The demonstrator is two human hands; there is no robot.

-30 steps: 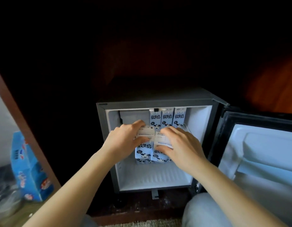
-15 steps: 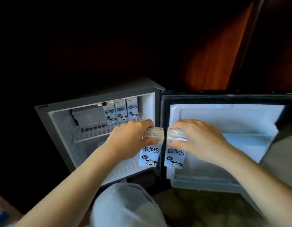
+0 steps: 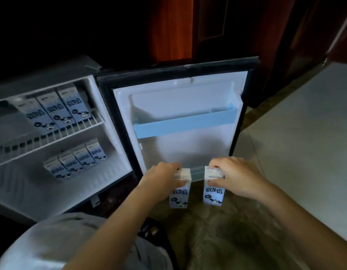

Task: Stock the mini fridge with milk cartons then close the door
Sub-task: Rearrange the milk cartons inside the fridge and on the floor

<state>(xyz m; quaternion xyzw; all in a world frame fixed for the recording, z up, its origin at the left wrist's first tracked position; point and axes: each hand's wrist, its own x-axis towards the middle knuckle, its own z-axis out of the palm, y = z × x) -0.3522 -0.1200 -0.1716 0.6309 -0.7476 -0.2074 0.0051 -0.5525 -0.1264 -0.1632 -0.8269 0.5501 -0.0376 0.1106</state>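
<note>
before the open door (image 3: pixel 180 106), two upright cartons (image 3: pixel 179 193), one per hand (image 3: pixel 163 178)

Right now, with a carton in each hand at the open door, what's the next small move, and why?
Probably lift both cartons over the bottom rail of the open door and set them behind it. The left hand grips the left carton and the right hand the right carton by their tops, held just in front of that rail.

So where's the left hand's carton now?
In the head view, low centre: the left hand grips the carton by its top, at the foot of the open door, beside the other carton in the right hand.
</note>
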